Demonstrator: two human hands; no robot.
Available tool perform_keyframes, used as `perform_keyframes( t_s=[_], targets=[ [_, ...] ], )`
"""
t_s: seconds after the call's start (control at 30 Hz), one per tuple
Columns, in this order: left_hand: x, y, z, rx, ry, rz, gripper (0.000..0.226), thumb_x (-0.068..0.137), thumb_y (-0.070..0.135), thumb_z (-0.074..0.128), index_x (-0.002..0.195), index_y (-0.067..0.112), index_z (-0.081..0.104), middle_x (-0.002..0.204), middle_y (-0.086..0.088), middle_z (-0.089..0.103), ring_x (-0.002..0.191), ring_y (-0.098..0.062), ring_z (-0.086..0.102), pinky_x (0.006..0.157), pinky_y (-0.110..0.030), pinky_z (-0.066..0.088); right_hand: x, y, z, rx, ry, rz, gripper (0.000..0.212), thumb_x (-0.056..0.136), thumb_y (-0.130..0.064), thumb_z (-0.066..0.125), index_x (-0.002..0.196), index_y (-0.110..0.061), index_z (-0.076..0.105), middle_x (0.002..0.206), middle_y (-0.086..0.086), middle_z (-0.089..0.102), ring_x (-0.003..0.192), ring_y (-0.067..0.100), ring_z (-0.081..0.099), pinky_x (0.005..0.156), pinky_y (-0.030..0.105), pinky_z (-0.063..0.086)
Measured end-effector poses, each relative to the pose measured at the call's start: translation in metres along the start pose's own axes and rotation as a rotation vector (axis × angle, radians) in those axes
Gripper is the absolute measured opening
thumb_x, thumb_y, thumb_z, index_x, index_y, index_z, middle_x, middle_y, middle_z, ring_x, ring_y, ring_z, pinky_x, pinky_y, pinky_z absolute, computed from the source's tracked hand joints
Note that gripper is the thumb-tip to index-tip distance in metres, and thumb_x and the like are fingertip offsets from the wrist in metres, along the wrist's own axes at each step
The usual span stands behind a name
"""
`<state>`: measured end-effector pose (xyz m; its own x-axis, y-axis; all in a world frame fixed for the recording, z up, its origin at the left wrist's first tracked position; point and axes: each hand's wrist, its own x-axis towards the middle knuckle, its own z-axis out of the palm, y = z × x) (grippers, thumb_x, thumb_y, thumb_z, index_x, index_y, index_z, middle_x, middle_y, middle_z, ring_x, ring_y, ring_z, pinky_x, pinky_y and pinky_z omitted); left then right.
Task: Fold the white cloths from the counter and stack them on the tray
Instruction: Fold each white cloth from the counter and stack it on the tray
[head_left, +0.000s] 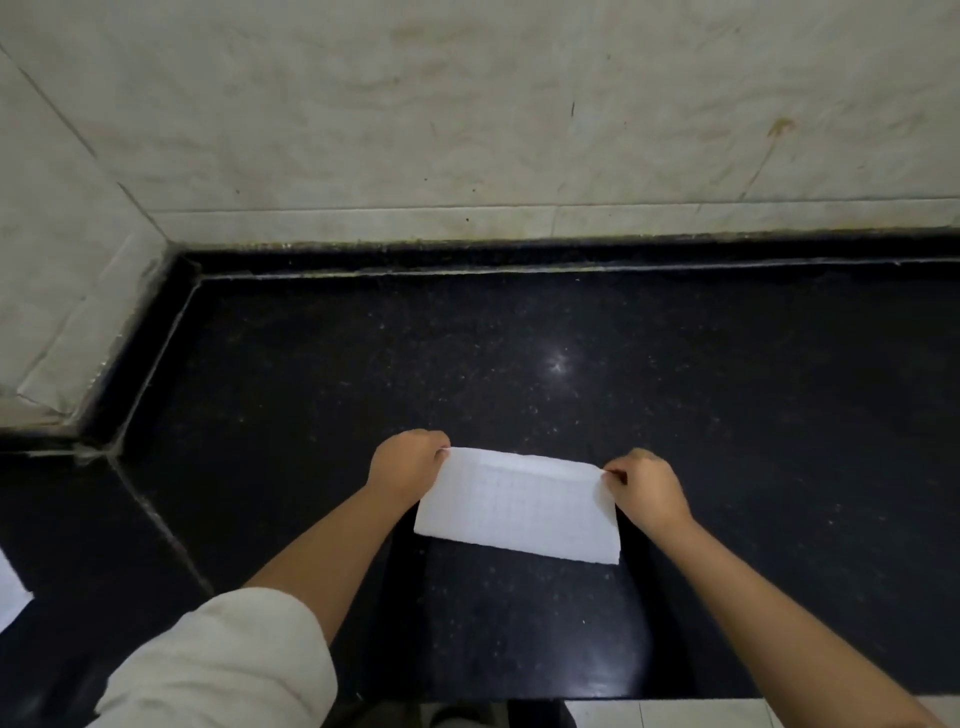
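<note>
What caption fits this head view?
Both hands, left hand and right hand, pinch the far corners of a white cloth on the black counter.

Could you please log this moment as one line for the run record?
left hand: pinches cloth corner | right hand: pinches opposite corner | white cloth: folded, over black counter

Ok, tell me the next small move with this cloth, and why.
Probably bring the far edge toward you to fold the white cloth in half again. The left hand and right hand each pinch a far corner, and the cloth lies flat on the black counter. No tray is in view yet.
</note>
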<state>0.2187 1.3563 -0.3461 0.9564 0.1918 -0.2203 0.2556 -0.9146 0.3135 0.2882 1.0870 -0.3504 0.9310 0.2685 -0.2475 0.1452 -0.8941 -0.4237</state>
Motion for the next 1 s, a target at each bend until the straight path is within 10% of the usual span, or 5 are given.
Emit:
perform_keyframes(
  t_s=[0.33,0.5,0.63,0.83,1.0],
  targets=[
    [0.011,-0.014,0.020,0.088,-0.045,0.102,0.031,0.095,0.013,0.043,0.121,0.008,0.058,0.119,-0.010,0.057,0.112,-0.023,0.050,0.089,-0.033,0.047,0.002,-0.003,0.018,-0.108,0.040,-0.090,0.028,0.089,-0.004,0.047,0.111,-0.002,0.064,0.106,0.014,0.061,0.101,0.029,0.055,0.081,0.030,0.044],
    [0.012,-0.015,0.015,0.060,-0.035,0.198,0.023,0.053,0.005,0.086,0.065,0.011,0.068,0.070,-0.003,0.059,0.064,-0.016,0.060,0.045,-0.019,0.046,0.006,-0.006,0.015,-0.166,-0.055,-0.080,0.026,0.089,-0.004,0.042,0.104,-0.001,0.064,0.098,0.010,0.053,0.102,0.026,0.053,0.073,0.024,0.037],
    [0.013,-0.015,-0.013,0.092,0.107,0.246,0.026,0.088,0.017,0.047,0.097,0.004,0.068,0.101,-0.011,0.060,0.092,-0.025,0.056,0.074,-0.033,0.049,0.014,-0.015,-0.009,-0.087,0.018,-0.133,0.017,0.081,-0.004,0.052,0.090,0.002,0.065,0.093,0.017,0.057,0.094,0.032,0.055,0.071,0.028,0.038],
    [-0.005,-0.017,-0.067,0.084,0.463,0.519,0.029,0.082,0.018,0.049,0.084,0.005,0.075,0.080,-0.009,0.072,0.070,-0.023,0.065,0.065,-0.028,0.051,0.002,-0.028,-0.060,0.058,0.396,-0.423,0.008,0.064,-0.007,0.055,0.067,-0.002,0.060,0.068,0.014,0.061,0.065,0.021,0.047,0.062,0.019,0.026],
    [-0.037,-0.036,-0.018,0.157,0.247,0.622,0.024,0.077,0.016,0.051,0.070,0.010,0.073,0.072,-0.005,0.070,0.059,-0.024,0.064,0.052,-0.025,0.053,-0.025,0.000,-0.014,-0.118,0.305,-0.465,0.018,0.054,0.011,0.068,0.060,-0.003,0.059,0.067,0.013,0.062,0.060,0.031,0.055,0.061,0.029,0.040]
  ],
)
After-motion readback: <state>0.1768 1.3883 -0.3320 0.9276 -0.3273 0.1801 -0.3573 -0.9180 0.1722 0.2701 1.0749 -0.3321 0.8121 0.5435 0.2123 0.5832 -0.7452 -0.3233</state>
